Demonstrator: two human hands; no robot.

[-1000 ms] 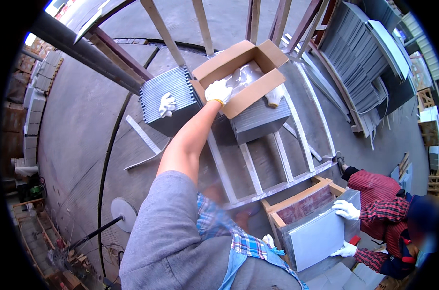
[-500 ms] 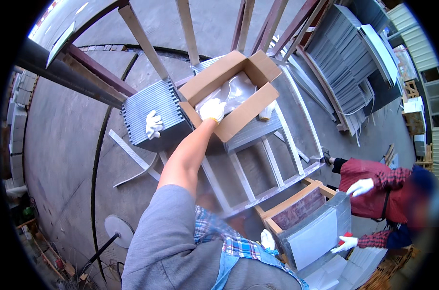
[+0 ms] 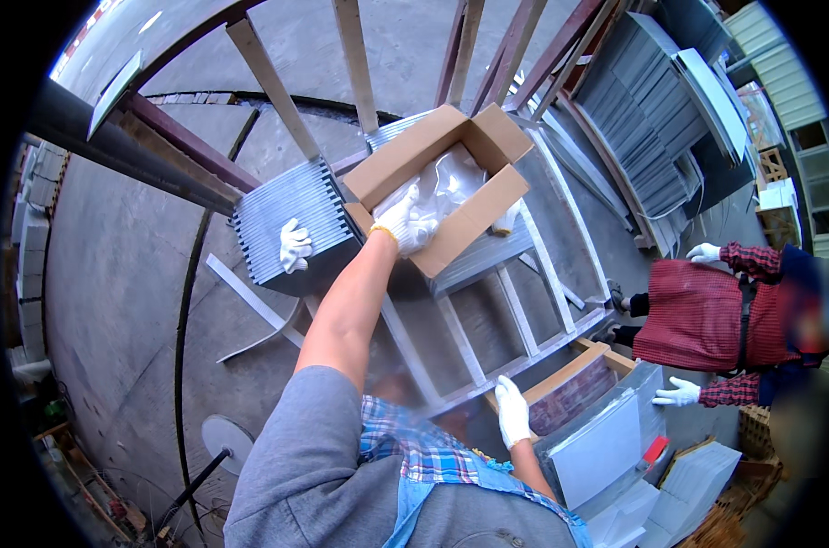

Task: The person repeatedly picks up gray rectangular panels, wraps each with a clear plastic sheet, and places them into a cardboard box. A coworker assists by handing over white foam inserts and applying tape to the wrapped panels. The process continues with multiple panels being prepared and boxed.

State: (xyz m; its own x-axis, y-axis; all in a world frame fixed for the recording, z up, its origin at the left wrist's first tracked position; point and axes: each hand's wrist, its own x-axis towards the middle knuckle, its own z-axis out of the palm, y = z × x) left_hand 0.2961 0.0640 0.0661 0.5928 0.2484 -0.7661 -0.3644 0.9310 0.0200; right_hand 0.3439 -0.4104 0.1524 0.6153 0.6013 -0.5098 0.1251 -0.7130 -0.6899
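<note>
My left hand (image 3: 405, 226), in a white knit glove, is at the near left corner of an open cardboard box (image 3: 460, 239), its fingers apart over crumpled clear plastic (image 3: 449, 181) inside. Whether it touches the plastic or the box edge I cannot tell. The box rests on stacked grey ridged panels. Beside the wooden frame (image 3: 570, 373) on my right is my right hand (image 3: 513, 411), also gloved in white, fingers stretched out and holding nothing visible. A loose white glove (image 3: 294, 245) lies on the ridged stack (image 3: 282, 205) left of the box. Another white glove (image 3: 507, 219) is partly hidden by the box.
A metal rack (image 3: 455, 342) spans the floor under the stacks. To the right, a co-worker in a checked red apron (image 3: 688, 315) stands near a pale sheet (image 3: 597, 452) and a red object (image 3: 654, 449). More grey panels (image 3: 633, 119) lean at far right.
My right hand has come up and forward beside the wooden frame. My left hand has shifted slightly back toward me, fingers spreading. The co-worker has drawn back from the pale sheet, leaving the red object.
</note>
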